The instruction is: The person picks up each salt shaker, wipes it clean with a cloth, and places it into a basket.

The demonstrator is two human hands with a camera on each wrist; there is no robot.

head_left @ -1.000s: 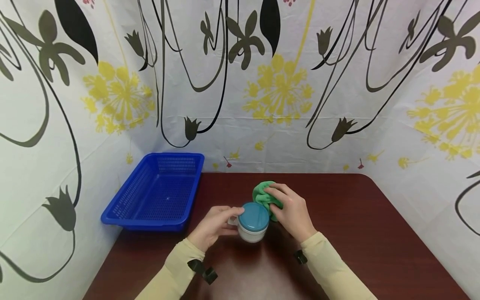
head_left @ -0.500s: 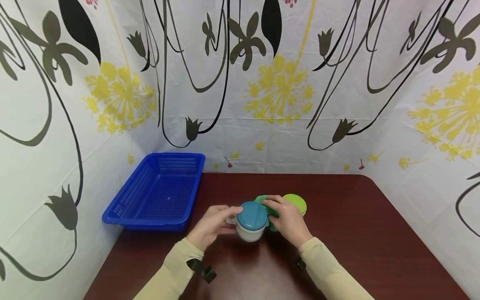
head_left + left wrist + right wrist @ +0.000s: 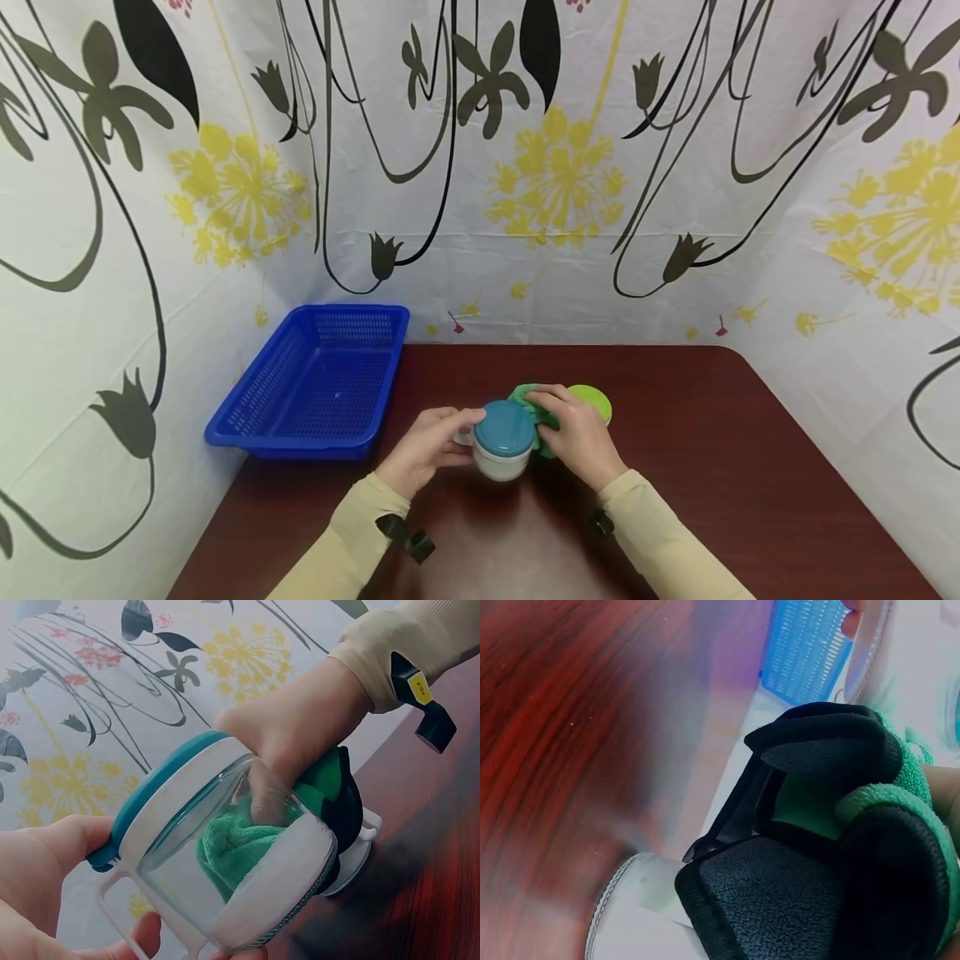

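Note:
My left hand (image 3: 427, 450) grips a see-through jar (image 3: 502, 467) by its white side handle, with the thumb at the edge of its blue lid (image 3: 505, 429). White material shows in the bottom of the jar, which looks tilted in the left wrist view. A bunched green cloth (image 3: 525, 393) is pinched in my right hand (image 3: 581, 433) at the jar's right side; its black underside (image 3: 772, 900) fills much of the right wrist view. Just behind the right hand stands a second jar with a lime-green lid (image 3: 592, 398), partly hidden by that hand.
A blue perforated basket (image 3: 382, 379) stands at the left rear of the dark red-brown table (image 3: 712, 467). Behind and beside the table hangs a white curtain (image 3: 480, 292) with flower prints.
Since a second ago, the right hand and cloth have shifted lower along the jar's side, uncovering the lime-green lid behind. Over the last half second both hands stay almost in place.

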